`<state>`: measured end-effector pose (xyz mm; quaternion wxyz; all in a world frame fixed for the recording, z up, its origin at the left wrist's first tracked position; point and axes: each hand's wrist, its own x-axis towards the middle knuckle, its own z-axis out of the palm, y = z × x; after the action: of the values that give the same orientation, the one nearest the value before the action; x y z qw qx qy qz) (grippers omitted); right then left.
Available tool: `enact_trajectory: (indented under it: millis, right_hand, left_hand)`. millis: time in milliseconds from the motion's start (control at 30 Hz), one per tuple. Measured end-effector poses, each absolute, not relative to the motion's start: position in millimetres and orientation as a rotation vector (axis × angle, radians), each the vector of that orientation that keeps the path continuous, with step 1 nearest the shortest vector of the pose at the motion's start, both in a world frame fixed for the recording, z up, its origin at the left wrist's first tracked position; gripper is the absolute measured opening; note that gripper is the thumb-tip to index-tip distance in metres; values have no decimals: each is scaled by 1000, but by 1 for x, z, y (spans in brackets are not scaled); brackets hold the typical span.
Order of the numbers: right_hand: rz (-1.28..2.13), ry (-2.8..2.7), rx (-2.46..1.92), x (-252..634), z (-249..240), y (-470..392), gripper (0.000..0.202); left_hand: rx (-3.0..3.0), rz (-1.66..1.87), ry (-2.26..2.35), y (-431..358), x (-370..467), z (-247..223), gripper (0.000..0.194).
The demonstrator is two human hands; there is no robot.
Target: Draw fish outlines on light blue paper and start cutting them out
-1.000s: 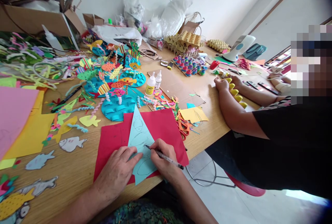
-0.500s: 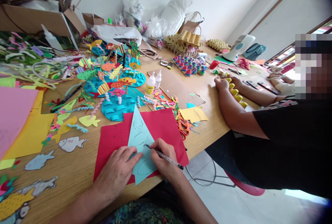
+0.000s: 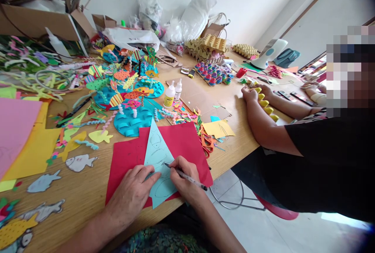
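A light blue paper triangle (image 3: 156, 155) with pencilled or inked fish outlines lies on red paper (image 3: 187, 139) near the table's front edge. My right hand (image 3: 186, 178) grips a pen (image 3: 189, 178), its tip touching the blue paper's middle. My left hand (image 3: 134, 190) rests flat on the sheets, with fingertips on the blue paper's left edge and thumb pointing at the pen. Cut-out paper fish, among them a white one (image 3: 81, 162) and a yellow one (image 3: 100, 136), lie to the left.
Beyond the papers stand blue bases (image 3: 133, 118) with paper fish and two glue bottles (image 3: 169, 95). Orange scissors (image 3: 207, 143) and scraps lie right of the red paper. Yellow and pink sheets (image 3: 17, 131) are at left. At right a co-worker's hands (image 3: 250, 92) hold a yellow strip.
Almost nothing differs. The pen and both my hands stay in the same place on the blue paper; the view has shifted very slightly and the co-worker's head has moved a little left.
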<state>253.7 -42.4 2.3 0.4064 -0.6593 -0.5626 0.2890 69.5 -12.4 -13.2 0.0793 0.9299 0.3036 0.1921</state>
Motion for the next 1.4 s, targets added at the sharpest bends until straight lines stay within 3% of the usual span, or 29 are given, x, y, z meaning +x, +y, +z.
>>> enact_trajectory:
  millis: [433,1033,1400]
  right_hand:
    - [699,-1421,-1678,253,3,-42,10]
    - [1025,-1242,-1579,262,18,-62,8]
    - [893,-1435,-1597,259,13,-65,9]
  left_hand:
    - [2769,563,914,-12,69,-13,43]
    - [2808,636,876,-11,68,-10,36]
    - [2832,556,879,-12,68,-3,27]
